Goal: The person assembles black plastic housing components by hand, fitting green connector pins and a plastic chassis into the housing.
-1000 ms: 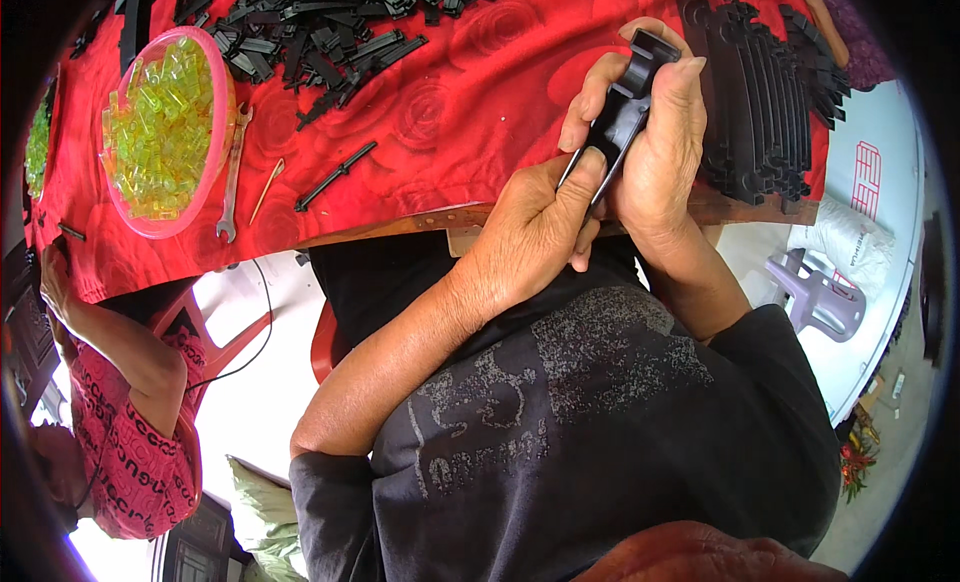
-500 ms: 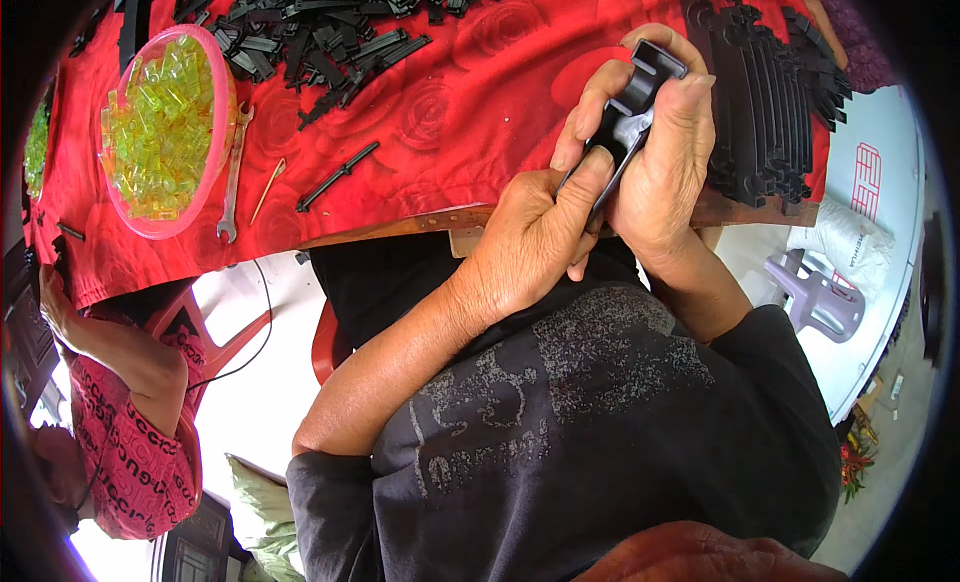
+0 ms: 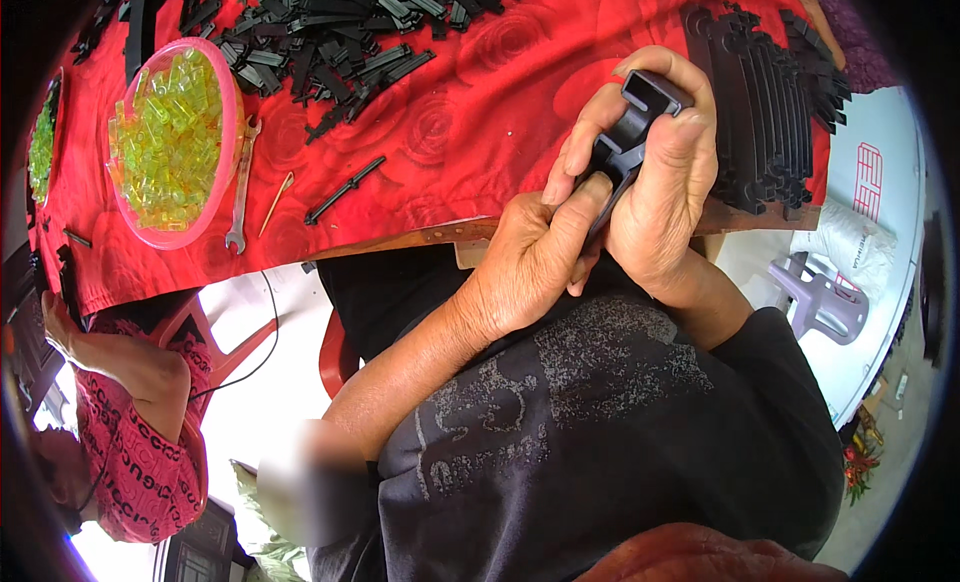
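Both hands are closed around a long black plastic piece [image 3: 650,94] with a hooked, channel-like end, held tilted over the near edge of the table. My right hand [image 3: 668,182] wraps it from the right, fingers curled round its far side and thumb along the edge. My left hand [image 3: 535,247] grips the lower part, its thumb pressing into the channel. The piece's lower end is mostly hidden by my fingers. Right of my hands lies a stack of long black plastic strips [image 3: 750,112] with notched ends.
On the red cloth [image 3: 460,142] stand a pink basket [image 3: 232,147] of yellow-green clear pieces, a wrench [image 3: 243,187], a thin stick [image 3: 275,204] and a black rod [image 3: 345,190]. Black parts [image 3: 320,47] are heaped behind. A person [image 3: 140,422] sits at left; a grey plastic object [image 3: 825,302] lies right.
My hands and the black piece have come slightly lower, nearer my body. The piece has turned a little, and my left thumb still presses into it. The view has shifted slightly.
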`<state>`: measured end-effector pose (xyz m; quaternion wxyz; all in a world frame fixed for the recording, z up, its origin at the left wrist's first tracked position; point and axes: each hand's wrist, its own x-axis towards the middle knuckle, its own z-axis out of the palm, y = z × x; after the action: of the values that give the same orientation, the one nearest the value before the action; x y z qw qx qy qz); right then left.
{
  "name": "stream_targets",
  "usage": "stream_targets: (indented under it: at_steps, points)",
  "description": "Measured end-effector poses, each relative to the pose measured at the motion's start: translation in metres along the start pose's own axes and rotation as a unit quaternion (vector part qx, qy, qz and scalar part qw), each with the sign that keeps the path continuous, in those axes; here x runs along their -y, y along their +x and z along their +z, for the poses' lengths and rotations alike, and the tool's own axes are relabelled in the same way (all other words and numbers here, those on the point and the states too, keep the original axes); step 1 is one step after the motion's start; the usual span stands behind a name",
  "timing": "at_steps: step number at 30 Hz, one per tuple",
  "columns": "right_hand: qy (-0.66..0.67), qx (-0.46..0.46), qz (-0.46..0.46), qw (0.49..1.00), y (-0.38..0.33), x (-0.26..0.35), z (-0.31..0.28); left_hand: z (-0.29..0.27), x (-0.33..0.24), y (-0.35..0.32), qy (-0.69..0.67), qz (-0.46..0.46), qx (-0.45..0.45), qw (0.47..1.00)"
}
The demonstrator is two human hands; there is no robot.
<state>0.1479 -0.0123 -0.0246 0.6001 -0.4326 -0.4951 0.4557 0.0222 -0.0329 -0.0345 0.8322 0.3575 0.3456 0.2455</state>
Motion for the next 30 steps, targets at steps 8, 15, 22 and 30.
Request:
stream_targets:
  at_steps: [8, 15, 22, 30]
  points:
    - [0.058, 0.051, -0.042, 0.996, -0.001, 0.001, -0.004, 0.004, 0.001, 0.003, 0.001, 0.005, 0.004, 1.0]
    - [-0.012, 0.043, -0.012, 0.999, 0.0, 0.011, 0.001, 0.001, -0.001, 0.002, 0.0, 0.009, 0.011, 1.0]
    - [-0.019, 0.054, -0.025, 0.998, -0.003, 0.01, 0.0, 0.0, 0.0, 0.001, -0.001, 0.019, 0.018, 1.0]
    - [-0.041, 0.038, 0.008, 0.998, -0.007, 0.012, -0.005, 0.001, 0.0, 0.0, 0.0, 0.033, 0.017, 0.999]
